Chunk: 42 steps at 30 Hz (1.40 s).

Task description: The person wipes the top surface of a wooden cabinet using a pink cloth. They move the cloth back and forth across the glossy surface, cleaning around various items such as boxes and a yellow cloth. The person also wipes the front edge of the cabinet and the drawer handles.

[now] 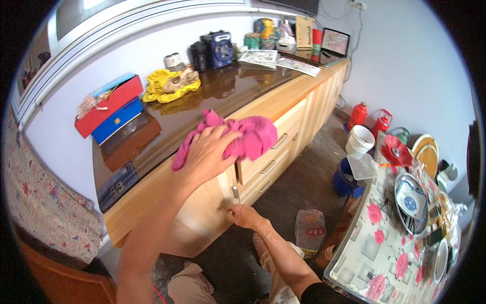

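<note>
My left hand (213,149) is on a crumpled magenta cloth (256,136). The cloth lies at the front edge of a long wooden cabinet (250,114), partly over its dark glassy top and partly hanging past the edge. Lower down, my right hand (245,216) has its fingers curled at the free edge of a pale wooden cabinet door (197,212), just below the metal door handle (235,192). A dark gap shows beside the top of that door. To its right are drawers with metal pulls (268,166).
On the cabinet stand red and blue boxes (110,110), a yellow cloth bag (171,85), a blue speaker (221,49) and papers (260,57). Right of me is a flowered table (374,247) with dishes. Buckets (358,140) and a plastic bag (310,230) are on the floor.
</note>
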### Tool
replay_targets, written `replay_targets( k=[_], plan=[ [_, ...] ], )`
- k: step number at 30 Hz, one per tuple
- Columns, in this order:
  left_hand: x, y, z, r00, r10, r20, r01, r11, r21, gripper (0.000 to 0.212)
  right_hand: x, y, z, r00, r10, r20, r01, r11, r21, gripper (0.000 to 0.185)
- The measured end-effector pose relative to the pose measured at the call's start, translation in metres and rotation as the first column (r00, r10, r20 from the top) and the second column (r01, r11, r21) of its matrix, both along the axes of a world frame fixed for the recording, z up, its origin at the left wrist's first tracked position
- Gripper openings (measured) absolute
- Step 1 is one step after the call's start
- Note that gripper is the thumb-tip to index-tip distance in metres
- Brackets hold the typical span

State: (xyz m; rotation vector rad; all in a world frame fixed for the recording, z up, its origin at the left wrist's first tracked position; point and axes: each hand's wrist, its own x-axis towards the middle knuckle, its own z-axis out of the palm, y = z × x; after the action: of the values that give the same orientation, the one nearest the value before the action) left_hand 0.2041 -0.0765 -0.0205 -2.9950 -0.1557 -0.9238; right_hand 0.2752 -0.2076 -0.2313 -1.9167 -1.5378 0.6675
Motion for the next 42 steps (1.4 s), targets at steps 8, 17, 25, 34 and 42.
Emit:
replay_targets(
  k=[8,17,25,34,42],
  plan=[
    [-0.014,-0.014,0.009,0.998,-0.019,-0.055,0.021,0.999,0.033,0.055,0.035,-0.031,-0.002,0.755,-0.399,-0.52,0.572,0.788,0.227,0.031],
    [0.061,-0.021,-0.002,0.997,-0.063,-0.054,0.066,0.996,0.064,0.051,0.038,-0.028,-0.012,0.731,-0.314,-0.605,0.592,0.734,0.334,0.027],
    [-0.065,-0.037,0.026,0.962,0.104,-0.251,-0.114,0.993,-0.026,0.057,0.051,-0.033,0.003,0.671,-0.304,-0.676,0.625,0.722,0.296,0.028],
    [0.125,-0.007,0.007,0.984,-0.14,-0.109,0.137,0.99,-0.035,0.055,0.033,-0.033,0.031,0.847,-0.349,-0.401,0.47,0.845,0.257,0.021],
    [0.168,-0.007,0.007,0.99,-0.049,-0.132,0.036,0.995,-0.095,0.049,0.033,-0.03,0.024,0.886,-0.322,-0.333,0.427,0.846,0.319,0.022]
  ],
)
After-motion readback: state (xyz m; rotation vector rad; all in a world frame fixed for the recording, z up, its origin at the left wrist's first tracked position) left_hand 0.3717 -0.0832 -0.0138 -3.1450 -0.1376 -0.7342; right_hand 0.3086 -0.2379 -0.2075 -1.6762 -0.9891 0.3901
